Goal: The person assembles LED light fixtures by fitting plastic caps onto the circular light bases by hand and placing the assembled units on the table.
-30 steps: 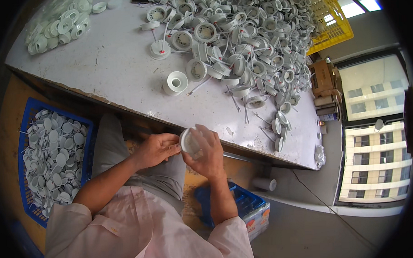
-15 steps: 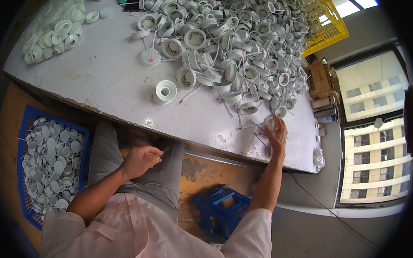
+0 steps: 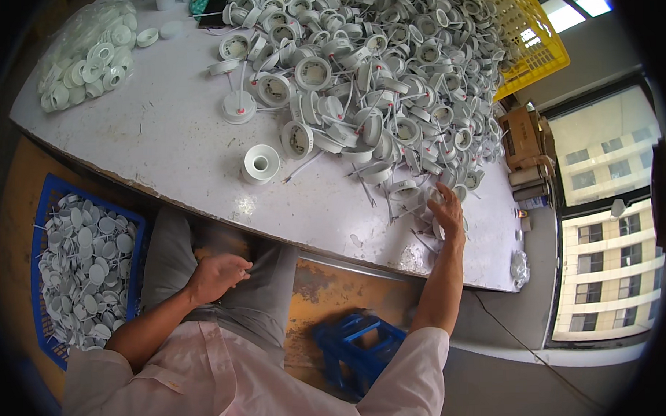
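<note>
Over my lap hovers my left hand (image 3: 216, 276), empty, its fingers loosely bent and a little apart. My right hand (image 3: 448, 213) reaches to the pile's near right edge, fingers spread over small white round lamp housings (image 3: 404, 190) with wires. Part of a white piece (image 3: 438, 228) shows beneath that palm; whether the fingers touch it is hard to make out. A big heap of the same housings (image 3: 387, 89) covers the back of the table. A white cup-shaped ring with a central hole (image 3: 261, 164) stands alone nearer the front edge.
On the white table (image 3: 162, 133), a clear bag of white rings (image 3: 90, 66) lies at far left. A yellow crate (image 3: 537, 58) tips behind the heap. Below left sits a blue basket (image 3: 138, 266) of white discs; a blue stool (image 3: 352, 347) stands beside my legs. Cardboard boxes (image 3: 523, 139) are at right.
The view has shifted slightly. My right hand has moved a little along the pile's edge, and its fingers look more spread. The left hand stays over the lap.
</note>
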### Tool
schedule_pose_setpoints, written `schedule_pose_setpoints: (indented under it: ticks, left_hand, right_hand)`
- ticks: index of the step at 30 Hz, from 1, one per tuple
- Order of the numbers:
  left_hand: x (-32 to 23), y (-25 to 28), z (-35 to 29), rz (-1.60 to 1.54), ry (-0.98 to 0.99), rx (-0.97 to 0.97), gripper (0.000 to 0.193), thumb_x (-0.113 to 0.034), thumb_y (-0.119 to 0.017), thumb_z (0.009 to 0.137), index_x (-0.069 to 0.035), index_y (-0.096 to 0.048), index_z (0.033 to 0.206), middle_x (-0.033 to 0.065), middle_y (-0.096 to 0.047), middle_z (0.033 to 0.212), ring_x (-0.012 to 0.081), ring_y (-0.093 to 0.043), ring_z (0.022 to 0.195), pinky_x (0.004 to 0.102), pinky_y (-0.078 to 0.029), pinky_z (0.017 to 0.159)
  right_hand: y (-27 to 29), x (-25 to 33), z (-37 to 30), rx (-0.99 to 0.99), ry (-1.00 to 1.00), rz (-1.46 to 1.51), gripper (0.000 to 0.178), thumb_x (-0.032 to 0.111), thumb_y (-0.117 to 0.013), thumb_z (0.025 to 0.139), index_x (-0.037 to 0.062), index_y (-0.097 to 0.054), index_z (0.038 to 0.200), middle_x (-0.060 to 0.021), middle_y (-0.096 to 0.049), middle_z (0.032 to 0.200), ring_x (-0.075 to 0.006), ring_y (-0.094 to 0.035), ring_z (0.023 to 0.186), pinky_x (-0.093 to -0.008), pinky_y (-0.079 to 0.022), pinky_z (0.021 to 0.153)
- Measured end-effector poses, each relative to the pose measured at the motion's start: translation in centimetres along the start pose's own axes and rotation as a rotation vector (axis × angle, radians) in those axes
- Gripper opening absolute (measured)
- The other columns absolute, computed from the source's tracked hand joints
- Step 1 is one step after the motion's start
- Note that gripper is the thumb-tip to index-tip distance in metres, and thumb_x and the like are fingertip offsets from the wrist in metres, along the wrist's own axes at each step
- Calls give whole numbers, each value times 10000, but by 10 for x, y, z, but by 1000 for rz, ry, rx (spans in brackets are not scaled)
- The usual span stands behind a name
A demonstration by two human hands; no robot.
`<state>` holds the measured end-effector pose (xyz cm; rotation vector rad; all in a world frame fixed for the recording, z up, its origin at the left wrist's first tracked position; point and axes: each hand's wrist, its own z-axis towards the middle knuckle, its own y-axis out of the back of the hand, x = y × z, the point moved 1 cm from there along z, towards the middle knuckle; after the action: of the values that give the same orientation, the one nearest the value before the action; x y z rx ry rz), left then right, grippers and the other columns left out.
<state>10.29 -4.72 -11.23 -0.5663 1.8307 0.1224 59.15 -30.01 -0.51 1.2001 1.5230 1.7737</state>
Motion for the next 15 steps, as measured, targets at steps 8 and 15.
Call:
schedule_pose_setpoints:
  ticks: [8,15]
  left_hand:
    - [3,0,-2,20,2,37,214,-86,-597,907,40,-626,1078,115,-674,1042,168,-677,915,248,-526,671]
    - [7,4,-11,-10,16,8,208,-95,-600,909,30,-630,1073,107,-673,1046,164,-676,915,243,-521,658]
  right_hand:
    - [-11,-28,-1,-2,20,3,641,323,-648,672,83,-581,1263,-175,-557,1294,-326,-509,1221,-398,-378,1047]
    - [-9,26,-33,-329,279,-128,502,262,-671,737,86,-618,1204,-154,-602,1215,-349,-547,1122,-430,-407,993]
